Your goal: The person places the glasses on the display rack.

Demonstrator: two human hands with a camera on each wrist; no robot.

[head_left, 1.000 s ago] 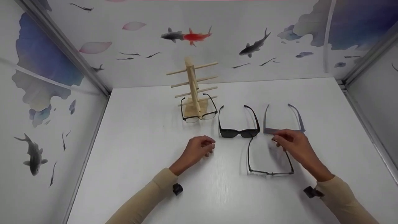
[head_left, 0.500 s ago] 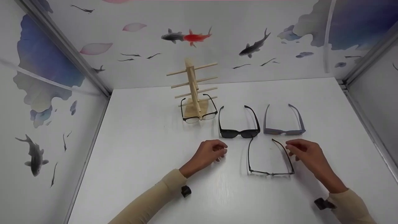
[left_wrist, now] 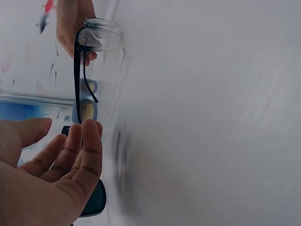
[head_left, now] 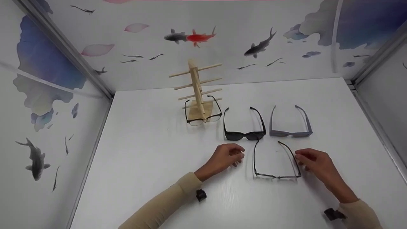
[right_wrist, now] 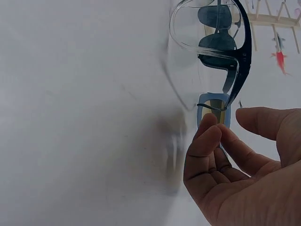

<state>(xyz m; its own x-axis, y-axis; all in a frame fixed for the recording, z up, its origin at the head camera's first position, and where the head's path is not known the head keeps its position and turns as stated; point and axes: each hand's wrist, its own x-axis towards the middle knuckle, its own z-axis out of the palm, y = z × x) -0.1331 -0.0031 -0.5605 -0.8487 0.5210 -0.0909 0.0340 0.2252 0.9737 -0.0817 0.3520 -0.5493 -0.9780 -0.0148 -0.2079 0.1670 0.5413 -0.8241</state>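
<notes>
Both released, our left hand (head_left: pixel 225 157) and right hand (head_left: pixel 316 161) flank the clear glasses (head_left: pixel 279 177), nearer the right edge of the desk (head_left: pixel 146 152) than its left. Right-side contact is hard to judge; we'd best pinch both temples (head_left: pixel 254 160) evenly before lifting.

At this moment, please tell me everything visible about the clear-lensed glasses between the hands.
The glasses have clear lenses, dark temples and plastic-looking rims, dark at the corners, transparent below. They rest unfolded on the white table, temples pointing away from the viewer. The right hand is beside one temple, touch unclear; the left hand is apart.
</notes>
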